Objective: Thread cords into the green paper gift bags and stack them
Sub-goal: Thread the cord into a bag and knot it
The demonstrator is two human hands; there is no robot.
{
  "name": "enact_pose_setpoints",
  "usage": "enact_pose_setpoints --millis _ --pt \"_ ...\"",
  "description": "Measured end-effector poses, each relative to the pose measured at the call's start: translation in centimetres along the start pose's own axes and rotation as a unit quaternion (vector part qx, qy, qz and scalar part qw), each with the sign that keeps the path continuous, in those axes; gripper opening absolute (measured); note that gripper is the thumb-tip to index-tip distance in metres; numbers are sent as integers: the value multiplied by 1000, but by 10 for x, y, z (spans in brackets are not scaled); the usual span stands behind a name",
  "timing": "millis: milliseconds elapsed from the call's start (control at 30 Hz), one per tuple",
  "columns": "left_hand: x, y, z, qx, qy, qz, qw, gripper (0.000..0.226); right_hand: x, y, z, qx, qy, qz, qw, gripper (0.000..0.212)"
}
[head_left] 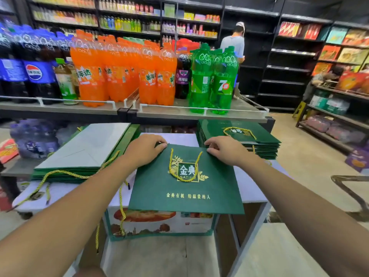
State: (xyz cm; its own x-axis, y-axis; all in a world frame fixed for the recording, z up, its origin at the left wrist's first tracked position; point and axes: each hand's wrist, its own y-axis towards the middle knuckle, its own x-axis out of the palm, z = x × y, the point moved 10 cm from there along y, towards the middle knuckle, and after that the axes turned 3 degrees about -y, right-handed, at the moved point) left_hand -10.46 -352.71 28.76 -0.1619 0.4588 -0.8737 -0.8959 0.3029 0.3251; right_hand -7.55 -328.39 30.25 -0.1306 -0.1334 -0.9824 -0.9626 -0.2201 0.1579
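Presently noted: bag (185, 188) lying flat, printed face up, on the white top (249, 186) of a carton (159, 222), with the near edge overhanging toward the wearer. Observed cord (171, 166) looped from both front holes and resting across the logo. Found left hand (142, 150) pinching the bag's top edge at the left corner, fingers curled. Found right hand (225, 149) pinching the same edge just right of the cord, fingers likewise curled. Judged as the end of threading or the start of a lift to a pile. Cannot tell whether a back cord is in.

Recommended: hold by the rim only, lift level to prevent the loop sliding or snagging, check both cord ends for firm seating before release, and square the corners on landing. Avoid creasing the printed face.

Recorded left pile (83, 148), pale side up, with loose cords (60, 174) trailing off the near edge. Recorded right pile (239, 134), face up, just behind the right hand, with a cord on its top bag. Cannot tell which pile takes finished bags.

Logged shelf (159, 112) directly behind, stocked with bottles (119, 76); dark racks beyond, a person (233, 43) at the far shelving, and tan floor (309, 156) to the right.
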Motion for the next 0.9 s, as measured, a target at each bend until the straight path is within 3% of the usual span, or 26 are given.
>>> enact_pose_setpoints --millis 200,300,433,567,900 --pt "45 8 -26 -40 25 -28 999 40 41 -25 -13 -4 18 41 999 57" --pt "47 -14 -9 -28 57 -70 995 59 64 -56 -20 4 43 11 999 70" --pt "60 -64 35 22 88 -141 986 62 91 -70 -22 33 24 -48 998 90" --pt "89 -78 20 -19 129 -188 974 66 96 -65 -23 35 -17 -49 998 96" --pt "103 -76 12 -16 125 -189 974 64 110 -51 -13 66 -49 -70 994 109"
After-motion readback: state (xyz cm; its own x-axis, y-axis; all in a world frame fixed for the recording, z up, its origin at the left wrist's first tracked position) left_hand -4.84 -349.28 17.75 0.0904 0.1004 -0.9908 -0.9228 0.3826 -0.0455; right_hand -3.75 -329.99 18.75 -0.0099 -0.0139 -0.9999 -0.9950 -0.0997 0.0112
